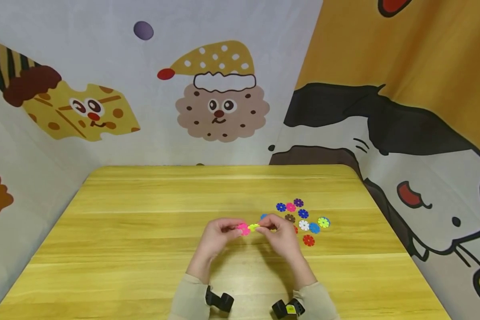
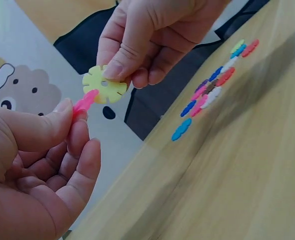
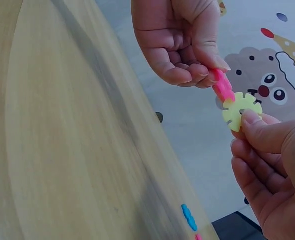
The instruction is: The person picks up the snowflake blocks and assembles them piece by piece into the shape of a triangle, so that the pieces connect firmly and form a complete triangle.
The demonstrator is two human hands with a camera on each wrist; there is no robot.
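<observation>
1. Disc in pink point(image 2: 86, 101): pinched by the left hand point(image 1: 217, 238), its edge meeting the yellow disc point(image 2: 110, 93) between the hands.
2. Yellow disc: pinched by the right hand point(image 1: 283, 238), thumb across its face.
3. Handling, judged: light, stiff, slightly slick; best held by rims away from contact.
4. Loose discs point(image 1: 309, 240): on the tabletop point(image 1: 124, 244), beyond and beside the right hand.

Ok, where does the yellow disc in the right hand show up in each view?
Head: yellow disc low, near the middle, in the right hand.
Left wrist: yellow disc left of centre, upper half.
Right wrist: yellow disc right of centre, about mid-height.
Shared landmark: pink disc touching it.
</observation>
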